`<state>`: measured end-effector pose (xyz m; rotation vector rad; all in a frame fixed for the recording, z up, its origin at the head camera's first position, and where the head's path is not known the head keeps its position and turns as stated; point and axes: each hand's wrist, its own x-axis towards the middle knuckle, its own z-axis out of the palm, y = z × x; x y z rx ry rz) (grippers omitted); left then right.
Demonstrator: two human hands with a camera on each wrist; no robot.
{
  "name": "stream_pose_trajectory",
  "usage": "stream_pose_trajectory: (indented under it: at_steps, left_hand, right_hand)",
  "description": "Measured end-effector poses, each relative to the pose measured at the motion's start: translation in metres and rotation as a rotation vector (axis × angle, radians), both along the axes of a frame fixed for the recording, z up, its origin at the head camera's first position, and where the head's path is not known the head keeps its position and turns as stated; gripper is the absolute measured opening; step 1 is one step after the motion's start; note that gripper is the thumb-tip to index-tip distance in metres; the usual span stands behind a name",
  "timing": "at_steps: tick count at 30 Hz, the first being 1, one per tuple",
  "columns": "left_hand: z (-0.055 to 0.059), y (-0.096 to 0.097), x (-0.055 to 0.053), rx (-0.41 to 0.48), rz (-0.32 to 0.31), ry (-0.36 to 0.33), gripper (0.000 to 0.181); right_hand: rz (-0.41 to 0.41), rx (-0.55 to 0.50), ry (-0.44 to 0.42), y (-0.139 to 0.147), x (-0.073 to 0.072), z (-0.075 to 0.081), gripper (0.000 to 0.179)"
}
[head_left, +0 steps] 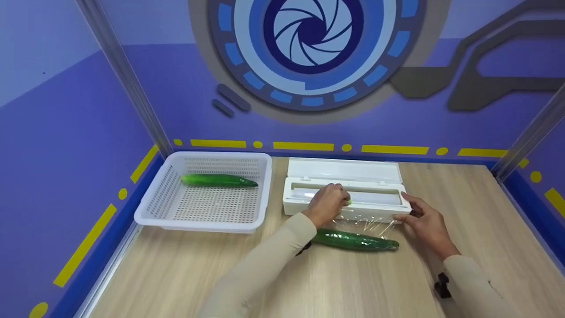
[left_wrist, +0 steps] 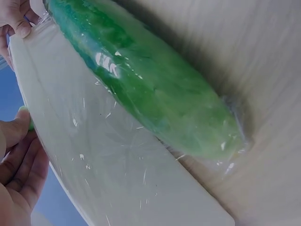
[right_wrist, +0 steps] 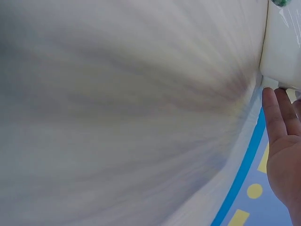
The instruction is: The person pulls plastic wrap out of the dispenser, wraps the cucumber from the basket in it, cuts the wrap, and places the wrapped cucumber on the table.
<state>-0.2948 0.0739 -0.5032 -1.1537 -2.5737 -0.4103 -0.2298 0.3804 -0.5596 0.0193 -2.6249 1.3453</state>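
Note:
A white cling film dispenser (head_left: 293,207) stands with its lid (head_left: 344,170) tipped back and a film roll (head_left: 375,197) inside. My left hand (head_left: 327,204) pinches a small light-green slider (head_left: 349,202) at the dispenser's front rim. The right hand (head_left: 427,224) holds the dispenser's right end, thumb at the front and fingers by the end wall. Clear film (head_left: 368,224) hangs down the front to a cucumber (head_left: 359,241) lying on the table before it. Shiny film covers that cucumber (left_wrist: 155,89); in the head view, its left end is hidden behind my left wrist.
Left of the dispenser sits a white perforated basket (head_left: 203,226) with another cucumber (head_left: 218,180) in it. A patterned blue-purple wall (head_left: 167,101) stands right behind the wooden table (head_left: 353,282), with side panels at left and right.

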Motion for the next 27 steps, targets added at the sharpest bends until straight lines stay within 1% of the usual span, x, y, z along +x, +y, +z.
stream_pose_trajectory:
  at_steps: [5, 10, 12, 15, 18, 24, 27]
  left_hand:
    - [0.001, -0.001, 0.0, -0.01, 0.016, 0.016, 0.009]
    - [0.001, -0.003, 0.0, -0.005, 0.019, 0.007, 0.008]
    - [0.002, -0.005, 0.0, 0.001, 0.022, -0.01, 0.008]
    - [0.003, -0.016, 0.0, 0.008, 0.047, -0.031, 0.008]
    - [0.004, -0.03, -0.001, 0.004, 0.071, -0.042, 0.008]
    - [0.004, -0.062, -0.001, -0.007, 0.104, 0.007, 0.007]
    - [0.004, -0.081, -0.001, 0.008, 0.124, 0.007, 0.005]
  right_hand:
    - [-0.001, 0.006, -0.011, 0.0, -0.001, 0.001, 0.074]
    - [-0.002, -0.006, 0.003, 0.0, -0.001, 0.0, 0.073]
    - [0.006, -0.018, 0.008, 0.0, -0.001, 0.0, 0.073]
    - [0.017, -0.023, 0.004, -0.001, -0.002, 0.001, 0.074]
    - [0.01, -0.002, -0.009, 0.0, -0.002, 0.002, 0.075]
    - [0.019, 0.001, -0.024, 0.001, -0.002, 0.002, 0.077]
    - [0.016, -0.002, -0.03, 0.0, -0.002, 0.003, 0.077]
